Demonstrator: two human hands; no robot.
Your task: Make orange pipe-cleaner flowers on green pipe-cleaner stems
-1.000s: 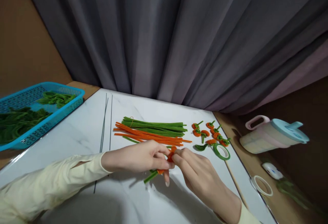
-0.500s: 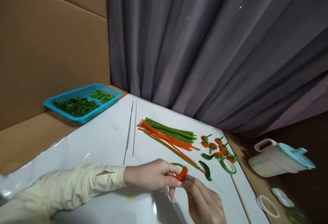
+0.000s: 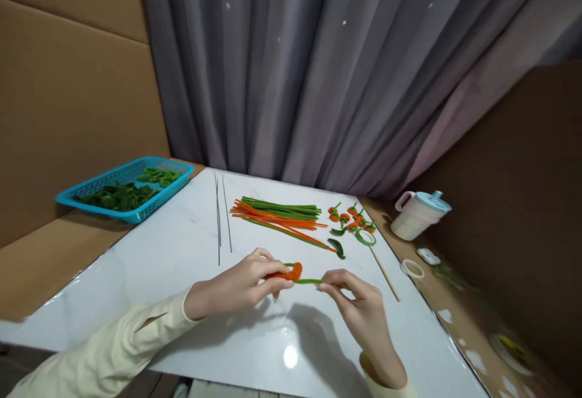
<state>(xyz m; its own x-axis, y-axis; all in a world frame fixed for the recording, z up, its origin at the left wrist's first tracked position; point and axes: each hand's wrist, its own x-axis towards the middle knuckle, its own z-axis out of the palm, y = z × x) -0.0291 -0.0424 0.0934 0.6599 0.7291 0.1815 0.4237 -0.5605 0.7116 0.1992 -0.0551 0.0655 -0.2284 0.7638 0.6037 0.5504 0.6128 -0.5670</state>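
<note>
My left hand [image 3: 259, 279] pinches a fuzzy orange pipe cleaner coil [image 3: 296, 271] over the front half of the white table. A green pipe cleaner [image 3: 308, 281] runs out of the coil to the right. Its other end sits between the thumb and fingers of my right hand [image 3: 357, 301], which are closed on it. Part of the coil is hidden by my left fingers. Beyond my hands lie bundles of green pipe cleaners [image 3: 286, 209] and orange pipe cleaners [image 3: 277, 219]. Two dark green curled leaf shapes [image 3: 337, 247] rest right of them.
Small orange-and-green pieces [image 3: 354, 219], green tape [image 3: 366, 238] and a wooden stick [image 3: 385, 273] are at right. Thin wires [image 3: 219, 222] lie left of the bundles. A blue basket [image 3: 136, 213] holds green pieces. A lidded jug [image 3: 416, 216] and white tape [image 3: 412, 269] stand beyond the right edge.
My right hand has moved away from the coil to the right, drawing the green pipe cleaner out straight between my hands. My left hand keeps its pinch. The camera view has turned and shifted.
</note>
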